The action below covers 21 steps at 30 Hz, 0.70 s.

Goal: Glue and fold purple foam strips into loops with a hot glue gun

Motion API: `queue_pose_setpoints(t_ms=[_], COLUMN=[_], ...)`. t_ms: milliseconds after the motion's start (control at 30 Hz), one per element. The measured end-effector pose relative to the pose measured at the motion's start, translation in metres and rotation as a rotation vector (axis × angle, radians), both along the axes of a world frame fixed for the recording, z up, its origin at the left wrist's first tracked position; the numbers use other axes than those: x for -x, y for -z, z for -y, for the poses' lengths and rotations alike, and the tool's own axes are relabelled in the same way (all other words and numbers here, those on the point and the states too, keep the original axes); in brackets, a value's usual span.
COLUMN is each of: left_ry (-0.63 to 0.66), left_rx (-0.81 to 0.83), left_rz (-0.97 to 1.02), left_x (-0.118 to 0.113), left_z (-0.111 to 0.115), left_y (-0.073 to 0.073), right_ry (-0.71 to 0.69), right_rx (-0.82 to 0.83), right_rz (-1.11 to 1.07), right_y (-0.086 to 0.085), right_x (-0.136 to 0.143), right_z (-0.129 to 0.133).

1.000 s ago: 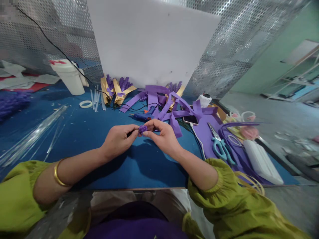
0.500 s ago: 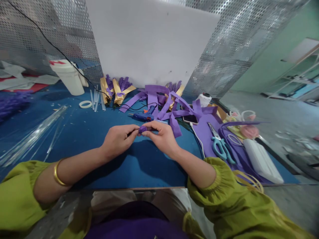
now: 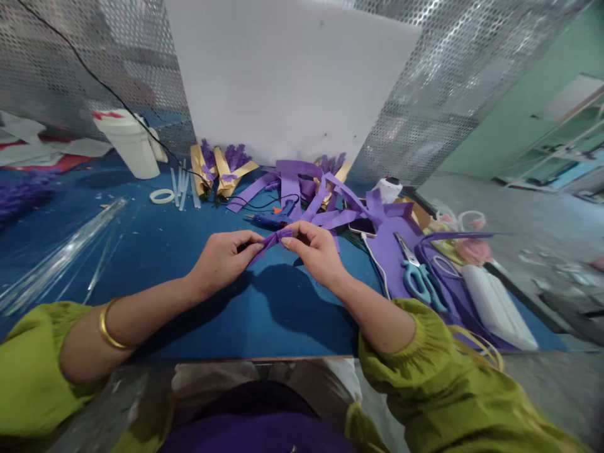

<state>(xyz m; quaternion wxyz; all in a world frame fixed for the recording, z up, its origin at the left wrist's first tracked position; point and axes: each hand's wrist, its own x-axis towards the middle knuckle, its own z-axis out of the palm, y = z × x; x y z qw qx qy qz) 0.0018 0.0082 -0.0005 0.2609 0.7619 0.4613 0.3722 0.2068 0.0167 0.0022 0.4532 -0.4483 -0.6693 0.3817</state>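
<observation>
Purple strip (image 3: 274,240), frame center: looks light, soft, creases easily. Left hand (image 3: 221,261) and right hand (image 3: 317,253) pinch it closed, thumb to fingers. Best held at both ends, gently.

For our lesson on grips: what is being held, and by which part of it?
A purple strip, pinched near its two ends by the left hand and right hand.

"What finish have the scissors (image 3: 421,282)?"
"Shiny metal blades, smooth plastic-looking handles."
"And the purple strip (image 3: 276,238) left of them?"
"Matt and creased; cloth or paper, I can't tell."
"Far left of the scissors?"
"Smooth, glossy, clear strands (image 3: 70,250), plastic by their look."
</observation>
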Motion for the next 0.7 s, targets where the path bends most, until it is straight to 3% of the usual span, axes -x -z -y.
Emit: queue_pose_setpoints(t_ms=[200, 367, 533, 700], left_ry=[0.068, 0.003, -0.03, -0.087], left_rx=[-0.227, -0.355, -0.324, -0.148], left_rz=[-0.11, -0.195, -0.21, -0.182], left_x=[0.001, 0.0, -0.002, 0.0], left_z=[0.006, 0.009, 0.009, 0.006], left_y=[0.004, 0.01, 0.008, 0.0], right_ry=[0.041, 0.045, 0.063, 0.077], right_rx=[0.007, -0.004, -0.032, -0.119], right_rz=[0.032, 0.055, 0.059, 0.073], right_y=[0.001, -0.001, -0.001, -0.002], right_x=[0.003, 0.004, 0.005, 0.005], right_z=[0.001, 0.002, 0.003, 0.005])
